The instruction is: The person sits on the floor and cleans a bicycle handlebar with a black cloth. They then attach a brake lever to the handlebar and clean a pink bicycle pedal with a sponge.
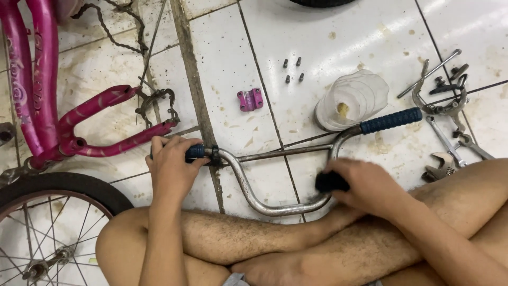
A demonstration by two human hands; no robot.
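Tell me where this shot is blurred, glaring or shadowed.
Head view: the right hand and the dark object it grips are smeared by motion blur; the left hand on the handlebar is sharper; overhead light glares off the white floor tiles at top right; shadows are soft.

place: makeshift bicycle-repair spot on a home-style floor | floor: white tiled floor [344, 37], stained, dirty grout | evidence: pink bicycle frame [47, 95] stripped down, spoked wheel [47, 228], loose chain [114, 26], wrenches [450, 153] and bolts [292, 70] scattered on the tiles | worker: sits cross-legged, barefoot
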